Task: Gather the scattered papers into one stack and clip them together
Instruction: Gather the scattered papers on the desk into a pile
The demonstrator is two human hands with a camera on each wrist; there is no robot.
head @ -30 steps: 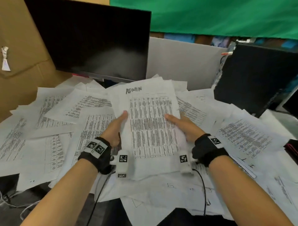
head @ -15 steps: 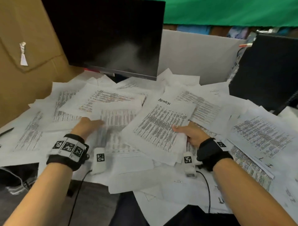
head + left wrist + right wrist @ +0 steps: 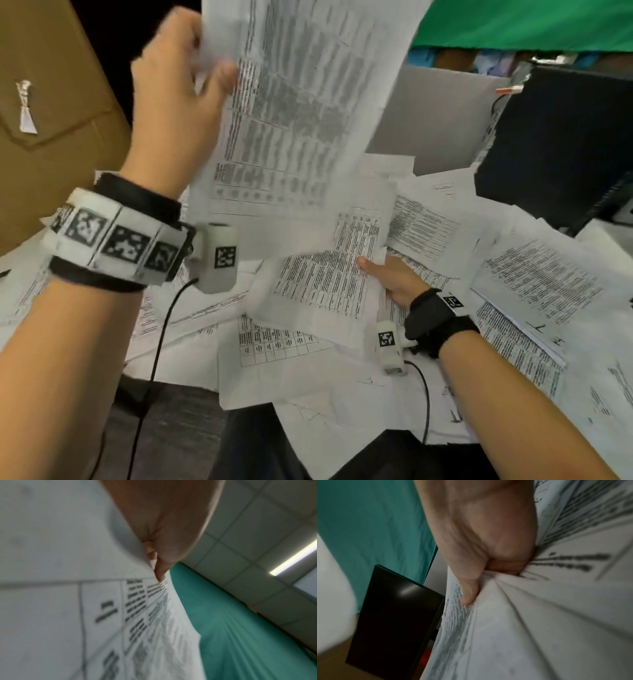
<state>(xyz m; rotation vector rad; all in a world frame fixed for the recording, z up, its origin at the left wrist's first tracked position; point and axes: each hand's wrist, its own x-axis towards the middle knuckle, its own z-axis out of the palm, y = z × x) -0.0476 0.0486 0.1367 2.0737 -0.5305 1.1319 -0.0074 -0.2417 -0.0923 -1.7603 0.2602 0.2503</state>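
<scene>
While the left hand (image 3: 171, 102) pinches 1 sheet (image 3: 294, 102) raised above the desk (image 3: 178, 411), the right hand (image 3: 394, 281) grips a small stack (image 3: 325, 284) low at centre. Loose papers (image 3: 534, 274) cover the desk around both hands, beside a monitor (image 3: 555, 144).

The left hand (image 3: 178, 85) is raised high with its forearm angled upward and fingers (image 3: 224, 73) pinched closed, while the right hand (image 3: 394, 281) reaches low and forward, thumb and fingers curled in a grip.
</scene>
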